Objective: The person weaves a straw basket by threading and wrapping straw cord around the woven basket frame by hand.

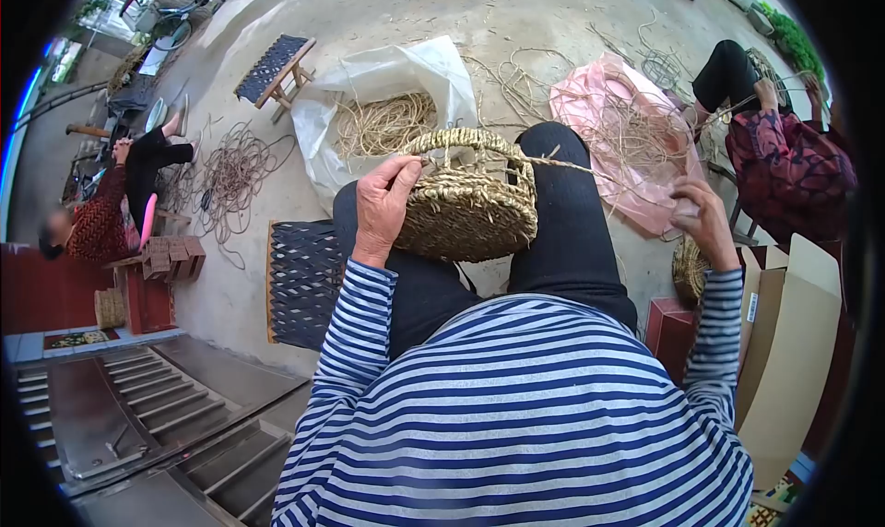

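A round woven straw basket (470, 215) rests on my thighs, tilted so that its flat, brownish base faces me. Its braided rim or handle (466, 140) stands at the far side, with gaps in the weave below it. My left hand (383, 209) is closed on the basket's left edge, thumb on top. From the basket's right side a straw cord (590, 169) stretches out to the right. At that cord's far end my right hand (705, 218) is raised, its fingers bent together around the strand.
Ahead lie a white plastic sack (318, 140) and a pink plastic sheet (636, 209), both holding straw cord. Woven stools (304, 283) stand left. People sit at left (97, 213) and right (784, 149). An open cardboard box (784, 343) is beside my right arm.
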A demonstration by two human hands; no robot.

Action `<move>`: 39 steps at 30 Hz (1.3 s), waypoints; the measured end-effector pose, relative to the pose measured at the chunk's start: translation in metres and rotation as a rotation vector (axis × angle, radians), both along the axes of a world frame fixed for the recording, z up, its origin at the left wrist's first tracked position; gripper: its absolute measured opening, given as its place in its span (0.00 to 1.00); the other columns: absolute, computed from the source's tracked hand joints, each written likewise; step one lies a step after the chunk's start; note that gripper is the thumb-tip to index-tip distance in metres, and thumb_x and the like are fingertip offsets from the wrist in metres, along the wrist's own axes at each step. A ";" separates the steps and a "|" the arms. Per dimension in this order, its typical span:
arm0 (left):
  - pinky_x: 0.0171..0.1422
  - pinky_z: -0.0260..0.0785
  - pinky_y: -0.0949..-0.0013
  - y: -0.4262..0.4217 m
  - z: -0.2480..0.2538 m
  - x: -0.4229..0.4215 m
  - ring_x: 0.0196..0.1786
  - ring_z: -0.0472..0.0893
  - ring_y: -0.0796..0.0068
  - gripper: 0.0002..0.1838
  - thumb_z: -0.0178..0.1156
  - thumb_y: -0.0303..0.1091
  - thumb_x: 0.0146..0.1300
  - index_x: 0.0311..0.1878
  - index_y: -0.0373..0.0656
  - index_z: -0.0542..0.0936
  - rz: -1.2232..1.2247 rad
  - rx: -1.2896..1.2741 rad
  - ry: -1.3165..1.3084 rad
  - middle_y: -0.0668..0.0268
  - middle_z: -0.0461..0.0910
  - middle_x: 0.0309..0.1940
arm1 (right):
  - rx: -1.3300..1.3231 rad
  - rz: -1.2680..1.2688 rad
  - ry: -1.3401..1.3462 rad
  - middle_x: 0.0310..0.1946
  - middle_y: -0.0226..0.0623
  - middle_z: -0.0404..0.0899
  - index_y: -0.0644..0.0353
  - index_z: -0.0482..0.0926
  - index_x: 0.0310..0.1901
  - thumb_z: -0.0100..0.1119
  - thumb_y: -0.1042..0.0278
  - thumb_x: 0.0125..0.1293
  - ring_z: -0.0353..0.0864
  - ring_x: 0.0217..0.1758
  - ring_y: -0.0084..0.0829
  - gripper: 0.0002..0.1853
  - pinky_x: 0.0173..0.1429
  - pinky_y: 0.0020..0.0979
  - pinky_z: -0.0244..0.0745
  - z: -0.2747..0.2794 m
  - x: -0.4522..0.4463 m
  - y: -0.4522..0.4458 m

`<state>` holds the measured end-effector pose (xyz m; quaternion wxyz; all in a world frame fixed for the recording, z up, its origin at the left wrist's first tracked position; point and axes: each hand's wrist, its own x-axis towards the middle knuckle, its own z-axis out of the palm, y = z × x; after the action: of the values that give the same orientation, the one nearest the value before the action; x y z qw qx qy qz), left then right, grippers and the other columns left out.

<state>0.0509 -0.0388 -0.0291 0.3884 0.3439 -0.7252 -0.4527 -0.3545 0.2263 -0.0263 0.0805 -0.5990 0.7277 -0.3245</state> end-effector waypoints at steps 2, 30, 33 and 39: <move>0.42 0.69 0.76 0.001 0.002 0.000 0.35 0.77 0.83 0.11 0.61 0.34 0.68 0.43 0.34 0.83 0.003 -0.016 -0.021 0.69 0.82 0.29 | -0.202 0.105 -0.161 0.40 0.40 0.80 0.63 0.81 0.35 0.66 0.77 0.47 0.78 0.42 0.33 0.11 0.46 0.29 0.73 0.068 0.063 -0.034; 0.40 0.69 0.76 0.006 -0.002 0.002 0.33 0.77 0.82 0.09 0.60 0.32 0.68 0.43 0.34 0.82 0.052 -0.052 -0.025 0.68 0.81 0.28 | -0.005 2.023 -1.516 0.35 0.55 0.79 0.73 0.77 0.41 0.47 0.72 0.73 0.78 0.33 0.49 0.12 0.37 0.44 0.74 0.181 0.195 -0.064; 0.40 0.68 0.77 0.007 -0.003 0.004 0.33 0.76 0.84 0.09 0.60 0.31 0.68 0.43 0.34 0.82 0.059 -0.024 -0.021 0.70 0.80 0.28 | -0.417 1.010 -0.968 0.37 0.45 0.81 0.68 0.81 0.38 0.57 0.74 0.64 0.81 0.39 0.39 0.07 0.45 0.36 0.77 0.132 0.152 -0.082; 0.41 0.68 0.77 0.003 -0.004 0.003 0.34 0.75 0.85 0.10 0.60 0.31 0.68 0.44 0.33 0.82 0.028 -0.028 -0.019 0.72 0.80 0.29 | -0.055 0.263 -0.561 0.44 0.44 0.80 0.67 0.75 0.54 0.61 0.71 0.65 0.78 0.51 0.32 0.17 0.57 0.31 0.72 -0.011 0.133 -0.119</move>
<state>0.0534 -0.0357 -0.0328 0.3926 0.3529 -0.7303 -0.4337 -0.2217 0.1069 -0.0374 0.3034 -0.5768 0.5844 -0.4834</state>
